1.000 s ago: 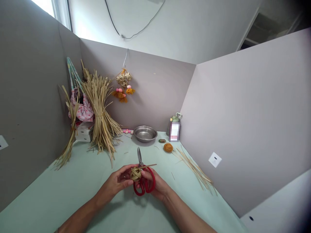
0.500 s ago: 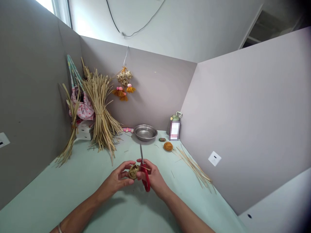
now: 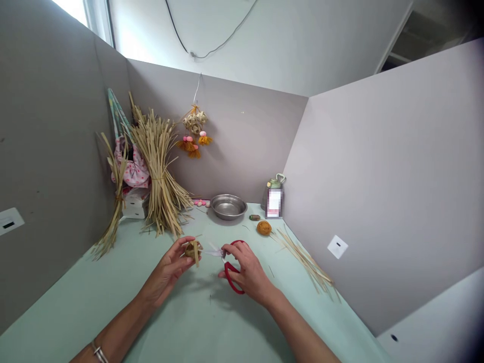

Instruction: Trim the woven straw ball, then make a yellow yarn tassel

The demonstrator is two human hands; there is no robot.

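Observation:
My left hand [image 3: 173,267] pinches a small woven straw ball [image 3: 192,251] between thumb and fingers, above the table. A flat straw strip [image 3: 196,254] stands out across the ball's right side. My right hand [image 3: 249,267] grips a pair of red-handled scissors [image 3: 234,280], its fingers at the loops. The blades [image 3: 212,252] point left toward the ball and look blurred; whether they touch the strip I cannot tell.
Behind the hands stand a metal bowl [image 3: 229,207], a thread spool [image 3: 254,218] and an orange yarn ball [image 3: 263,228]. Loose straw strips [image 3: 308,262] lie to the right. A big straw bundle [image 3: 157,171] leans at the back left. Woven balls with tassels [image 3: 195,121] hang on the partition.
My hands have moved apart, the left one going left and up with the straw ball. The scissors have swung from pointing upward in my right hand to pointing left at the ball.

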